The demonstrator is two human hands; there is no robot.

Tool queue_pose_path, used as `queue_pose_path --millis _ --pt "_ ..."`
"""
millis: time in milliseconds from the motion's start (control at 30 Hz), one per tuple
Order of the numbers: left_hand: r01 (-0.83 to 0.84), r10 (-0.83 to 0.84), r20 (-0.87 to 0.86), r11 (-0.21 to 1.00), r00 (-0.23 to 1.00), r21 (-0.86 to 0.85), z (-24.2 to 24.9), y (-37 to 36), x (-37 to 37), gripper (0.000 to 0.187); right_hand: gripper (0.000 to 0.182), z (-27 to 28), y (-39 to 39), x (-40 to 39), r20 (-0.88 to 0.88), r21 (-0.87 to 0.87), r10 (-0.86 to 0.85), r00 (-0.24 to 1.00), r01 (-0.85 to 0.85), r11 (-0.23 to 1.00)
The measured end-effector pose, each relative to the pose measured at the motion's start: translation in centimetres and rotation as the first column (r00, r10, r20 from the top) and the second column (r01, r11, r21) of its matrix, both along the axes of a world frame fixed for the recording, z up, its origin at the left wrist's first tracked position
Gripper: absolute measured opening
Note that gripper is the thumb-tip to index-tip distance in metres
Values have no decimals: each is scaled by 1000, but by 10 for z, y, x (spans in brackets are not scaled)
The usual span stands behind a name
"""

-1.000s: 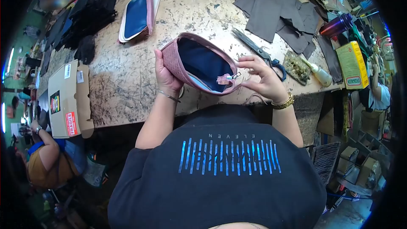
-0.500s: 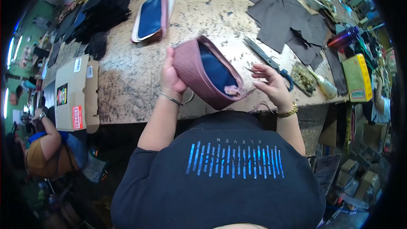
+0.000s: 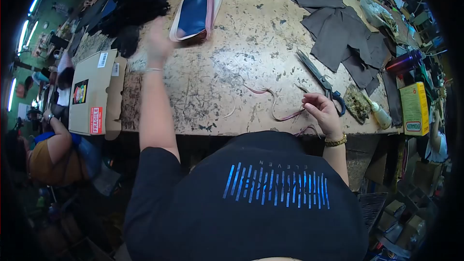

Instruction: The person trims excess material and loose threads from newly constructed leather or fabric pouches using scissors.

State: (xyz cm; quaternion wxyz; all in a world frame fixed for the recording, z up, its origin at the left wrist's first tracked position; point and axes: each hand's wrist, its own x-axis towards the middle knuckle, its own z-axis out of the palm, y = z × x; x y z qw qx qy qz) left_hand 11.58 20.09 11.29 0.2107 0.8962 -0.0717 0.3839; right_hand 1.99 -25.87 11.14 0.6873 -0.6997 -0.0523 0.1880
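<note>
My left hand (image 3: 160, 43) is smeared by motion near the dark stack at the upper left, so its fingers and anything in them cannot be made out. Just right of it lies a blue pouch piece (image 3: 193, 13) with a pink zipper edge. My right hand (image 3: 323, 112) hovers over the front right of the table with fingers curled together; what they hold, if anything, is too small to name. A thin pink strip (image 3: 274, 97) curls over the table, one end close to my right fingertips. Large scissors (image 3: 316, 75) lie behind that hand.
Dark grey pieces (image 3: 333, 31) spread over the back right. A yellow box (image 3: 414, 108), a glue bottle (image 3: 381, 116) and a purple bottle (image 3: 405, 63) stand at the right. A cardboard box (image 3: 92, 94) lies left, near a seated person (image 3: 58, 152). Black material (image 3: 130, 7) is piled behind.
The pink pouch that was in my left hand is no longer visible. My left hand has moved forward and left. The view has shifted slightly, and the pink strip now shows on the table.
</note>
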Motion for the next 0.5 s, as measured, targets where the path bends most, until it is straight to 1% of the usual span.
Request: queue_pose_path --millis 33,67,100,133,200,233,300,333,400,433,500 --pt "-75 105 -205 986 973 150 -11 -34 -12 50 25 3 0 0 37 -68 53 998 -51 996" --pt "-163 232 -370 964 900 209 -18 -52 -14 57 25 7 1 -1 37 -77 53 998 -50 996" --pt "-234 352 -512 931 784 282 -24 -62 -14 63 25 10 1 -3 50 -106 70 996 -65 992" --pt "-233 347 -511 933 786 276 -33 -59 -9 63 25 13 2 -3 66 -132 86 994 -77 988" --pt "-241 292 -506 956 812 165 -49 -48 5 61 25 13 1 -9 65 -167 87 994 -75 983" --pt "-240 292 -503 956 814 166 -50 -48 7 61 25 12 1 -12 61 -198 93 994 -79 977" --pt "-227 304 -367 944 879 238 -50 -50 13 50 26 0 0 -15 66 -187 103 992 -89 978" --pt "-230 307 -365 943 879 241 -47 -54 15 50 26 -2 2 -18 26 -208 121 992 -113 972" --pt "-196 255 -289 957 923 216 -38 -68 16 34 26 -1 7 -21 -53 -244 154 987 -162 956" --pt "-206 264 -287 954 921 218 -39 -66 20 34 26 2 12 -22 -51 -242 163 985 -171 955" --pt "-99 94 -248 995 964 -8 -40 -60 33 19 26 7 20 -23 -75 -251 212 974 -224 942"
